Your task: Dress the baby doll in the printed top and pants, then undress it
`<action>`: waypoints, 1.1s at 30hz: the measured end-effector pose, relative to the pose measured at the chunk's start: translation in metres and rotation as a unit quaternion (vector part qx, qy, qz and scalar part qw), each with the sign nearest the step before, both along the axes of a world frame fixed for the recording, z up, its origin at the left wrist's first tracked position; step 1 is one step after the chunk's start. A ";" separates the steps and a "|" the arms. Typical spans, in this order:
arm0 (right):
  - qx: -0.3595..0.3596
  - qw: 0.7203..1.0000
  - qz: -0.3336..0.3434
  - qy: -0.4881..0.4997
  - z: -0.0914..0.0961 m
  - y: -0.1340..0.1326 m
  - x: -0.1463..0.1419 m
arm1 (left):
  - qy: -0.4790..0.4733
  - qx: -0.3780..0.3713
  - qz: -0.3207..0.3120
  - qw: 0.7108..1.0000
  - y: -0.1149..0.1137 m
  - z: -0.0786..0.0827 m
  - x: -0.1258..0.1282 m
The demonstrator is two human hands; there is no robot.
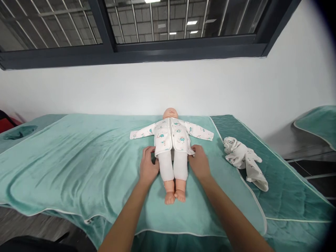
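A baby doll (169, 196) lies on its back on a light green blanket (105, 168), its bare feet towards me. It wears a white printed baby jacket (164, 134) with both sleeves spread out sideways, and white leg coverings (166, 166). My left hand (149, 166) is at the jacket's lower left side, thumb and fingers curved with a gap between them, fingertips at the cloth edge. On the other side, my right hand (199, 161) pinches the lower right corner of the jacket's hem, which is slightly lifted. The fingertips of both hands are partly hidden.
A crumpled white printed baby garment (245, 159) lies to the right on a darker green quilted cover (286, 196). Behind the bed stand a white wall (118, 89) and a dark-framed window (183, 49) with bars. A red and black item (6, 122) sits at the far left.
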State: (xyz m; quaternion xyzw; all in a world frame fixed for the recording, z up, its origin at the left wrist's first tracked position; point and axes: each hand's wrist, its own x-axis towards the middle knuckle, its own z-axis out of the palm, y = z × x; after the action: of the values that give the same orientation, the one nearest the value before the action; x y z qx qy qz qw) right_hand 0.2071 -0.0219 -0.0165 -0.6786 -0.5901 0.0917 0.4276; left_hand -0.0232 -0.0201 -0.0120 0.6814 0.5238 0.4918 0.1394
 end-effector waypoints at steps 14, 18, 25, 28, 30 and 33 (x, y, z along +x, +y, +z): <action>-0.051 0.997 -0.008 -0.058 0.003 -0.006 0.001 | 0.067 0.010 -0.001 0.998 -0.001 0.003 0.003; 0.043 0.999 -0.001 -0.031 0.005 -0.009 0.000 | 0.085 0.034 0.031 0.995 0.000 0.004 0.004; 0.187 0.974 0.107 -0.066 0.013 -0.011 -0.004 | 0.058 0.112 0.012 0.992 0.017 0.007 0.008; 0.182 0.975 0.115 -0.045 0.017 -0.001 -0.009 | 0.014 0.106 0.004 0.994 0.026 0.011 0.013; 0.169 0.979 0.108 0.017 0.017 0.009 -0.009 | -0.045 0.073 0.019 0.996 0.031 0.013 0.014; 0.125 0.971 0.039 0.201 0.013 0.023 -0.003 | -0.178 -0.008 0.077 0.981 0.037 0.012 0.012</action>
State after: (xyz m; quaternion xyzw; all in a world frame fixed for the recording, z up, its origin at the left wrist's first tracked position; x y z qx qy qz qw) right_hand 0.2042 0.0014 -0.0038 -0.5642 -0.5248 0.1683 0.6148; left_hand -0.0111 0.0174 -0.0003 0.5394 0.5451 0.6106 0.1978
